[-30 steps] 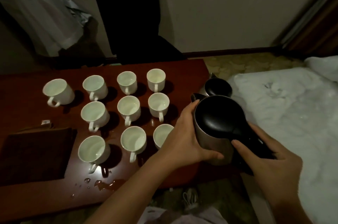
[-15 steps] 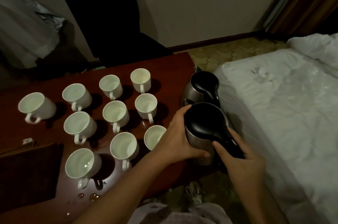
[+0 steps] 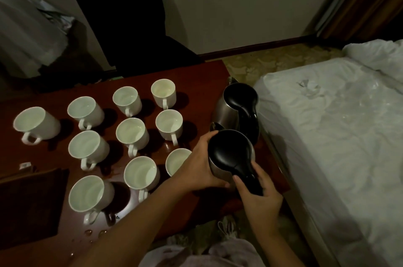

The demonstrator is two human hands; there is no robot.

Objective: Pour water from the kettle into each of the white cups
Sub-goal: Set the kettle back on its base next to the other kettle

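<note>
A steel kettle (image 3: 229,153) with a black lid and handle stands upright at the table's right edge. My left hand (image 3: 200,164) wraps its metal body from the left. Around the black handle, my right hand (image 3: 259,194) is closed. Several white cups sit in rows on the dark red table (image 3: 196,83); the nearest cup (image 3: 176,161) is just left of my left hand, partly hidden by it. Other cups include one at the front left (image 3: 87,195) and one at the far left (image 3: 35,123).
A second steel kettle (image 3: 236,107) stands just behind the held one. A dark cloth (image 3: 28,203) lies at the front left. Water drops (image 3: 93,233) and a puddle mark the table's front. A white bed (image 3: 338,135) runs along the right, close to the table.
The view has shifted so the cups and kettles sit further left and back. Both hands keep their hold on the kettle, which has stayed upright near the table's right edge.
</note>
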